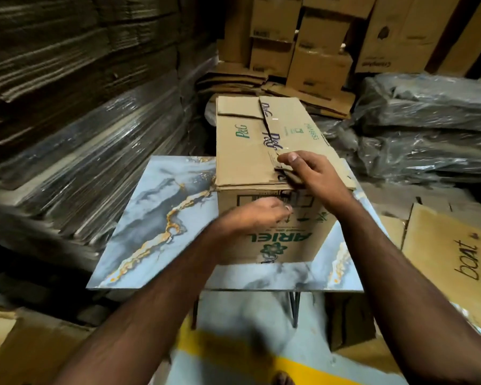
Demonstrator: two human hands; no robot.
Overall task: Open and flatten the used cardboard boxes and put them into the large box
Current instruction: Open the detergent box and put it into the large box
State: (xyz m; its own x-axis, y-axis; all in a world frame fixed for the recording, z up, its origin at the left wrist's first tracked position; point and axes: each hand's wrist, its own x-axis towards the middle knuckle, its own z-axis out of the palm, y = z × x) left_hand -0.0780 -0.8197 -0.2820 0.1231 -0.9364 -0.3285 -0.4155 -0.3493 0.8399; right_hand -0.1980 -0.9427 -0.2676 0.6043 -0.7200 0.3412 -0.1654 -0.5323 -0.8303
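A brown cardboard box (245, 151) printed with P&G and ARIEL stands on a small marble-patterned table (161, 218), its top flaps folded down and taped along the seam. My right hand (303, 170) rests on the near end of the top seam and pinches a strip of tape or flap edge there. My left hand (258, 215) is at the box's near side just under the top edge, blurred, with its fingers curled against the cardboard. Whether it holds anything cannot be told.
Plastic-wrapped stacks of flat cardboard (81, 120) fill the left. More boxes (311, 45) and flattened sheets pile up behind. Plastic-wrapped bundles (428, 120) lie at the right, above a "boat" carton (461, 262). A large box corner (25, 354) shows at the lower left.
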